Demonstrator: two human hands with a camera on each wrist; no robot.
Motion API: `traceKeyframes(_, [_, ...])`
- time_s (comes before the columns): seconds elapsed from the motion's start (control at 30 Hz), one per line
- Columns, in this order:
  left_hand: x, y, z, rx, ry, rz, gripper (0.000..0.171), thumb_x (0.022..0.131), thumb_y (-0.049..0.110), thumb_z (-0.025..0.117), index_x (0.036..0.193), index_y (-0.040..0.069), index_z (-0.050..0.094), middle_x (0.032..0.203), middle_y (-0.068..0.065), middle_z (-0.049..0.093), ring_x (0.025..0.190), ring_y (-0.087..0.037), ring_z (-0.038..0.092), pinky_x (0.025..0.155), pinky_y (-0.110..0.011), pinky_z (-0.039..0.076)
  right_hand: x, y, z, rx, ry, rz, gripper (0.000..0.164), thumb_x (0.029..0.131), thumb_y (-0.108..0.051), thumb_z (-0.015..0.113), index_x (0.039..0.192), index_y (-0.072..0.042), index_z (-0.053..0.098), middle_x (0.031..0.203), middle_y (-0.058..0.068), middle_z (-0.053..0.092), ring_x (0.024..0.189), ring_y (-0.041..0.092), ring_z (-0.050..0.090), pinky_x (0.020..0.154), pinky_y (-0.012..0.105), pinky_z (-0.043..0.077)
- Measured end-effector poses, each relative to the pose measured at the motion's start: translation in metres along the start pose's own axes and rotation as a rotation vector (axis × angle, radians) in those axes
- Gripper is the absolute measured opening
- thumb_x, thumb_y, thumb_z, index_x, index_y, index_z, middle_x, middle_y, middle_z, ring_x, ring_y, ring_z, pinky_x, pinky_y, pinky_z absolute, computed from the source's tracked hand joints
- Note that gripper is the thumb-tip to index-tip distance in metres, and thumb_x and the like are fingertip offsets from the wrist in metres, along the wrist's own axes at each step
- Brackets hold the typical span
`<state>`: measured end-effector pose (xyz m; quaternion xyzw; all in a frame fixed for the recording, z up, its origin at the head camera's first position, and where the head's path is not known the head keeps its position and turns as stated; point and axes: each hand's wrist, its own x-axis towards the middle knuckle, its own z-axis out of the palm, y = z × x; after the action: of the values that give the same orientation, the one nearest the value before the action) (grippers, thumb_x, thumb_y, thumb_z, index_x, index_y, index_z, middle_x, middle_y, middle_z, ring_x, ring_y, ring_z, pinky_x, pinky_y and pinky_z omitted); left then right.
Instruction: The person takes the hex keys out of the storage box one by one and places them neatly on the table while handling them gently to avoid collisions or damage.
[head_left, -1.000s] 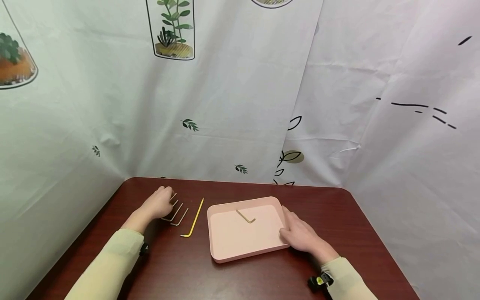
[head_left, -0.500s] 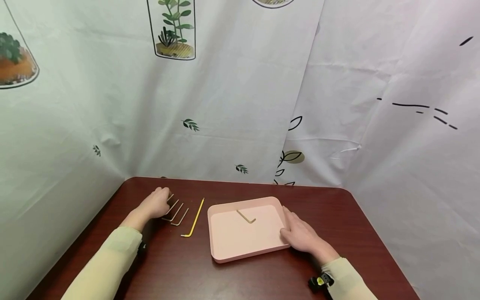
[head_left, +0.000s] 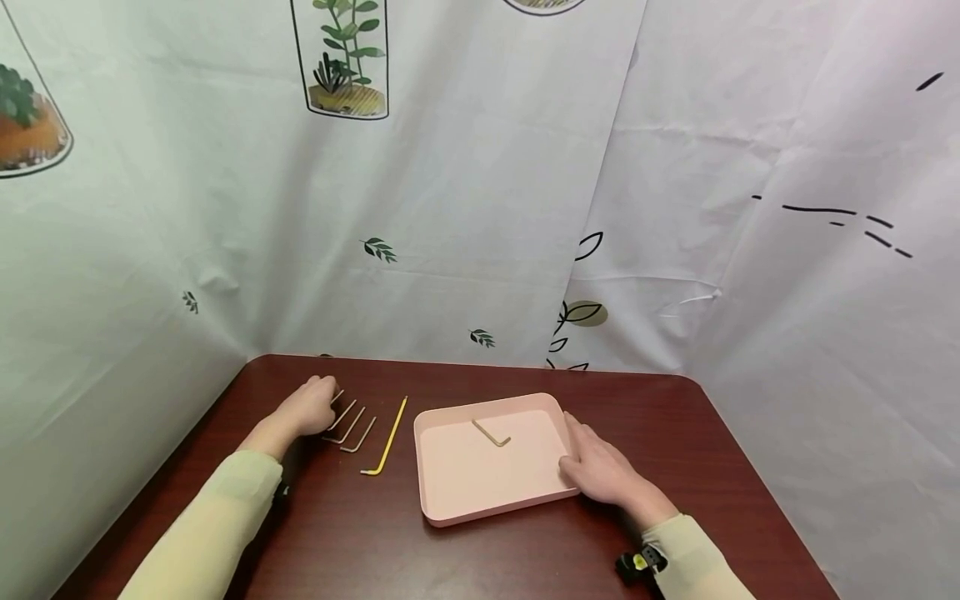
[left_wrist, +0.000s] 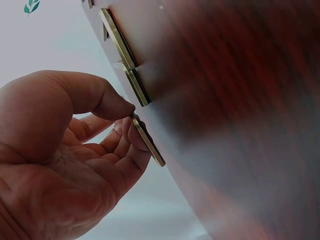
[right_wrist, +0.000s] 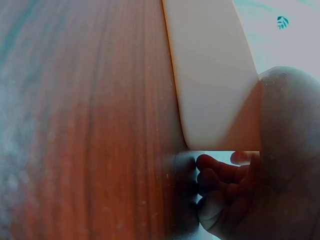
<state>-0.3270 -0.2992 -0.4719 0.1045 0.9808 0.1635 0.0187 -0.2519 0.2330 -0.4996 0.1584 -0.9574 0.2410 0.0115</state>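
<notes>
My left hand (head_left: 306,407) is at the left end of a row of L-shaped hex keys. In the left wrist view its thumb and a finger pinch one brass-coloured hex key (left_wrist: 149,142) close to the tabletop. Several similar keys, such as this hex key (head_left: 362,437), lie just right of the hand, and beyond them is a longer yellow hex key (head_left: 391,437). My right hand (head_left: 600,462) grips the right side of a pink tray (head_left: 480,492), thumb over the rim and fingers along the outside. A single hex key (head_left: 491,434) lies inside the tray.
The dark red wooden table (head_left: 360,542) has rounded far corners. A pale printed curtain (head_left: 465,208) hangs behind it and along both sides. Between the yellow key and the tray runs a narrow strip of tabletop.
My left hand has shifted slightly to the left along the row, so more of the nearby keys shows. The right hand and tray have stayed put.
</notes>
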Motion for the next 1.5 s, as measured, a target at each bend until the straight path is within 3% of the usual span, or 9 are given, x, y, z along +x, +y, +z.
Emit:
traceKeyframes(0.13, [-0.003,0.006,-0.005,0.002,-0.013,-0.009,0.024,0.092,-0.009,0.062,0.116,-0.013,0.063,0.104,-0.024,0.062,0.097,-0.039,0.059,0.087,-0.057,0.055,0.0,0.001,0.001,0.0,-0.001,-0.002,0.081,0.097,-0.017,0.059,0.17,0.006,0.033,0.169,0.027,0.045,0.151,0.042,0.05,0.119,0.06,0.044])
traceKeyframes(0.37, [-0.001,0.003,-0.004,0.013,-0.03,0.009,0.019,0.091,-0.011,0.059,0.11,-0.011,0.064,0.099,-0.021,0.062,0.092,-0.036,0.056,0.083,-0.054,0.053,0.001,0.001,0.001,0.004,0.0,0.0,0.081,0.097,-0.017,0.059,0.17,0.006,0.033,0.169,0.027,0.045,0.152,0.043,0.049,0.119,0.061,0.043])
traceKeyframes(0.77, [-0.002,0.005,-0.009,0.017,-0.044,0.01,0.021,0.094,-0.01,0.058,0.113,-0.012,0.065,0.102,-0.021,0.063,0.095,-0.037,0.058,0.085,-0.055,0.054,0.002,-0.001,0.0,0.012,0.005,0.001,0.081,0.097,-0.017,0.059,0.17,0.005,0.033,0.169,0.025,0.045,0.152,0.042,0.049,0.119,0.06,0.043])
traceKeyframes(0.87, [0.008,-0.012,0.002,0.023,-0.038,0.027,0.019,0.095,-0.007,0.059,0.112,-0.01,0.066,0.1,-0.021,0.062,0.092,-0.037,0.057,0.081,-0.054,0.053,0.003,0.0,0.0,0.013,0.001,0.003,0.08,0.098,-0.017,0.058,0.17,0.006,0.032,0.17,0.026,0.044,0.153,0.043,0.048,0.12,0.061,0.042])
traceKeyframes(1.03, [0.037,-0.059,0.041,0.033,-0.004,0.048,0.021,0.092,-0.004,0.059,0.11,-0.006,0.07,0.096,-0.016,0.064,0.09,-0.034,0.056,0.078,-0.051,0.052,0.002,0.001,0.0,0.01,-0.013,0.014,0.08,0.098,-0.017,0.057,0.171,0.005,0.031,0.171,0.025,0.043,0.153,0.041,0.048,0.12,0.06,0.043])
traceKeyframes(1.2, [0.052,-0.079,0.055,0.049,-0.013,0.046,0.018,0.088,-0.003,0.062,0.104,-0.003,0.071,0.091,-0.012,0.063,0.084,-0.033,0.055,0.073,-0.049,0.05,0.001,0.002,-0.001,0.005,-0.015,0.012,0.08,0.098,-0.016,0.057,0.171,0.006,0.032,0.171,0.026,0.042,0.154,0.042,0.047,0.121,0.06,0.042])
traceKeyframes(1.33, [0.051,-0.075,0.051,0.037,-0.013,0.032,0.014,0.088,-0.001,0.062,0.101,-0.002,0.068,0.089,-0.013,0.061,0.081,-0.033,0.053,0.071,-0.049,0.048,0.001,0.0,-0.001,0.008,-0.012,0.015,0.079,0.099,-0.016,0.057,0.171,0.005,0.032,0.171,0.025,0.042,0.154,0.041,0.048,0.121,0.06,0.042])
traceKeyframes(1.5, [0.033,-0.048,0.034,0.012,-0.004,-0.006,0.015,0.091,0.004,0.063,0.103,-0.005,0.063,0.094,-0.02,0.059,0.084,-0.037,0.053,0.077,-0.053,0.047,0.002,-0.001,-0.001,0.013,-0.006,0.011,0.08,0.098,-0.017,0.057,0.171,0.005,0.032,0.17,0.026,0.044,0.151,0.041,0.05,0.119,0.06,0.043])
